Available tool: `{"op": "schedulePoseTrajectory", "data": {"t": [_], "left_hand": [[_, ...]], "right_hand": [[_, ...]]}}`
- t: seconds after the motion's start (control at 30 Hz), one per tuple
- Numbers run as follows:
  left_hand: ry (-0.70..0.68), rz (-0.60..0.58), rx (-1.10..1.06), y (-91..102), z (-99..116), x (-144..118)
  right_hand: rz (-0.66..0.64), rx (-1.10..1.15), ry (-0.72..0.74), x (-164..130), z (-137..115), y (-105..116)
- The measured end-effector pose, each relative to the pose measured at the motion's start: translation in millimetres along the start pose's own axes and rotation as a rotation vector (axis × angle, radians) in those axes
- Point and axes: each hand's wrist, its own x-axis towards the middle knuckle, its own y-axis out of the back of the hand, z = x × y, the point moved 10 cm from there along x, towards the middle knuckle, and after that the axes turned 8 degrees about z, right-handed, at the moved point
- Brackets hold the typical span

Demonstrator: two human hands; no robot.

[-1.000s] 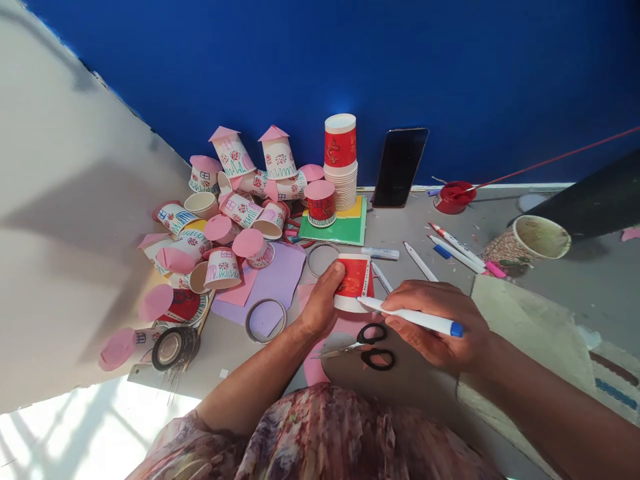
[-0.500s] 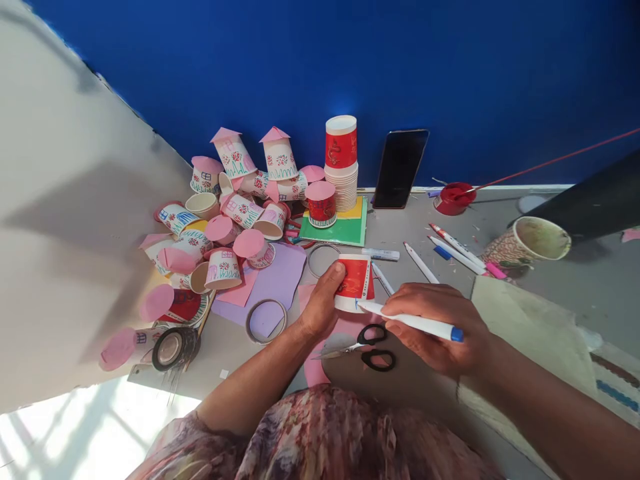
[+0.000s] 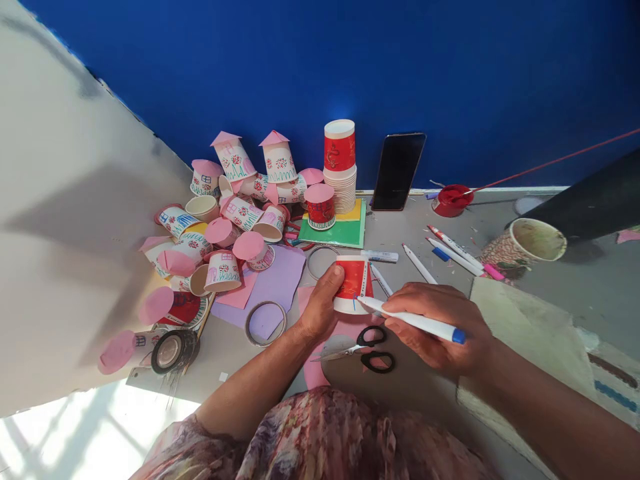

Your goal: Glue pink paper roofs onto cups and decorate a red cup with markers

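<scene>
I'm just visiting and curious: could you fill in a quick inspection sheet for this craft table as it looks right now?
Surface: grey table, partly covered by purple paper sheet.
Job's things: upturned red paper cup; white marker with blue end, tip at the cup's rim.
Clutter: pile of decorated paper cups with pink roofs, stack of red-and-white cups, black-handled scissors, loose markers, black tape roll, black phone.
Hands: left hand grips the cup; right hand holds the marker.
Cables: thin red cord.
Surroundings: blue wall.
</scene>
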Motion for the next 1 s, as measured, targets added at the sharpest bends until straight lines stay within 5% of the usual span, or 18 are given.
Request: {"op": "schedulePoseTrajectory", "data": {"t": [0.53, 1.0], "left_hand": [[-0.067, -0.042, 0.014, -6.7, 9.4, -5.5], [-0.077, -0.001, -0.016, -7.0, 9.1, -6.7]], "right_hand": [[0.063, -0.112, 0.069, -2.0, -2.2, 4.5], [-0.007, -0.127, 0.088, -8.7, -4.0, -4.3]]}}
